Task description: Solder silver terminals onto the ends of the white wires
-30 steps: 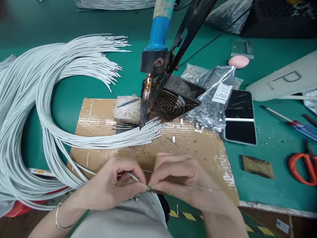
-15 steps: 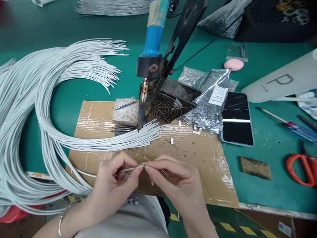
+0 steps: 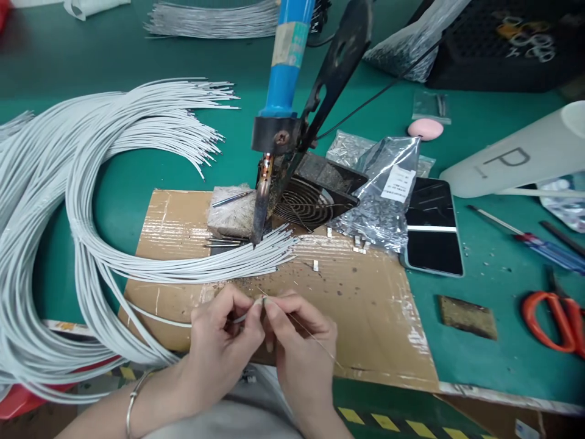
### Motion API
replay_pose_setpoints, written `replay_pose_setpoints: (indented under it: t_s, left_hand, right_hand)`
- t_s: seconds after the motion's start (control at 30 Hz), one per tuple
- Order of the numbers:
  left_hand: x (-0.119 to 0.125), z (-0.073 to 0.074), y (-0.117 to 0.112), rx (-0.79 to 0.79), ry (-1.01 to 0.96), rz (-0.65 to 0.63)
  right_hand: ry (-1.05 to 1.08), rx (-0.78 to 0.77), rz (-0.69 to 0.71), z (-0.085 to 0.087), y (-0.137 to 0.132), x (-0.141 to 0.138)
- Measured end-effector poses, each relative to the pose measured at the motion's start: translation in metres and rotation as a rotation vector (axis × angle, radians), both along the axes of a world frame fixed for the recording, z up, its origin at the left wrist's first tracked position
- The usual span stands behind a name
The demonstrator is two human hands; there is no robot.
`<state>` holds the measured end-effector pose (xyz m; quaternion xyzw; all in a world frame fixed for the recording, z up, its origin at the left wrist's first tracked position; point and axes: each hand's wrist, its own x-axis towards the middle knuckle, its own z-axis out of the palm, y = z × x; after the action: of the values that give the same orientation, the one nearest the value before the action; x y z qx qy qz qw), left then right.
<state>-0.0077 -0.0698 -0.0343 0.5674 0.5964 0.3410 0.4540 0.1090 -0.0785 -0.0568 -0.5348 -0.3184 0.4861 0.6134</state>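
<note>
My left hand (image 3: 223,347) is closed in a pinch on a white cable (image 3: 240,317), close to its end. Against those fingertips, my right hand (image 3: 297,341) is pinched too, with a thin length of solder wire (image 3: 315,339) running through its fingers and out over the hand. Whatever sits right between the touching fingertips is too small to make out. Above the hands, the tip of a blue-handled soldering iron (image 3: 260,213) points down from its holder. Under it lies a bundle of white cables (image 3: 219,265), their ends fanned out on the cardboard (image 3: 365,329).
More coiled cables (image 3: 41,201) fill the left side. Behind the iron's tip stands a black fan (image 3: 306,201) beside a plastic bag of small metal parts (image 3: 384,207). A phone (image 3: 434,225), a screwdriver (image 3: 525,238) and red-handled scissors (image 3: 548,317) lie at the right.
My right hand has turned more upright and drawn in toward the left one. The left hand has shifted slightly right. The whole view has moved a little.
</note>
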Motion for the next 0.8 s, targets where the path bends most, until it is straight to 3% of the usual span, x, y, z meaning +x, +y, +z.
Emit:
replay_pose_setpoints:
  t_s: [0.13,0.33,0.47,0.57,0.8]
  left_hand:
    - [0.004,0.002,0.003,-0.145,-0.184,0.064]
    - [0.001,0.01,0.015,-0.286,-0.457,0.11]
    - [0.0,0.01,0.016,-0.33,-0.443,0.127]
    - [-0.001,0.013,0.016,-0.321,-0.364,0.129]
    - [0.001,0.024,0.021,-0.282,-0.182,0.092]
  right_hand:
    - [-0.097,0.098,-0.095,-0.004,-0.002,-0.009]
    - [-0.289,0.261,-0.054,-0.002,0.003,0.003]
    - [-0.551,0.421,-0.014,-0.003,0.004,0.011]
    - [-0.635,0.488,0.034,-0.001,0.004,0.018]
    - [-0.498,0.256,0.318,0.008,0.014,0.043]
